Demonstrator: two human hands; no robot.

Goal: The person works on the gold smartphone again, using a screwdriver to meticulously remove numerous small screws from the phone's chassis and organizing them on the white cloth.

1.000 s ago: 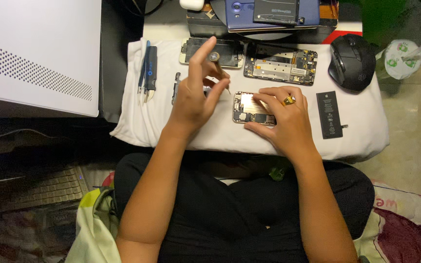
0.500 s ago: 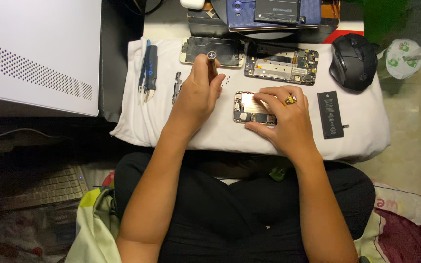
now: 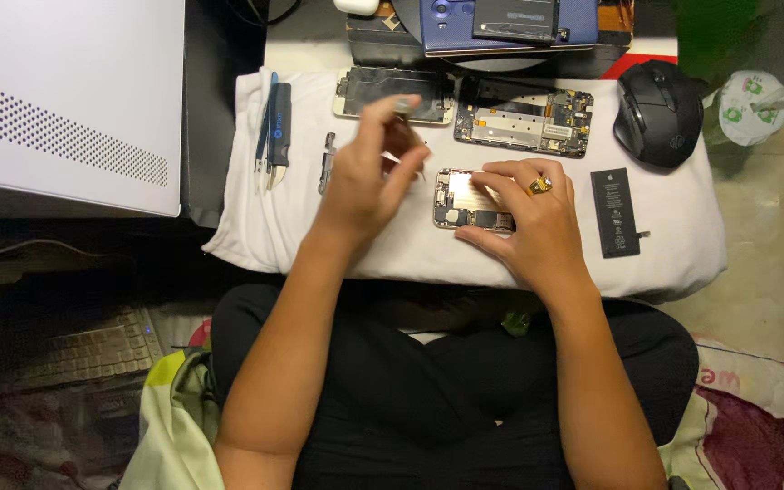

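An opened gold phone body (image 3: pixel 463 201) lies on a white cloth (image 3: pixel 664 254) spread over my lap. My right hand (image 3: pixel 528 222), with a gold ring, rests flat on the phone and holds it down. My left hand (image 3: pixel 369 177) hovers just left of the phone, fingers pinched around a thin tool whose tip points toward the phone; the hand is blurred and the tool's shape is unclear.
On the cloth lie a black battery (image 3: pixel 615 211), a phone frame with circuit boards (image 3: pixel 524 116), a screen panel (image 3: pixel 374 91), tweezers and a blue-black tool (image 3: pixel 274 132), and a small metal bracket (image 3: pixel 327 161). A black mouse (image 3: pixel 660 111) sits at right, a white box (image 3: pixel 65 100) at left.
My left hand dipped toward the screen panel at the back, then lifted and shifted right toward the gold phone. My right hand stayed on the phone.
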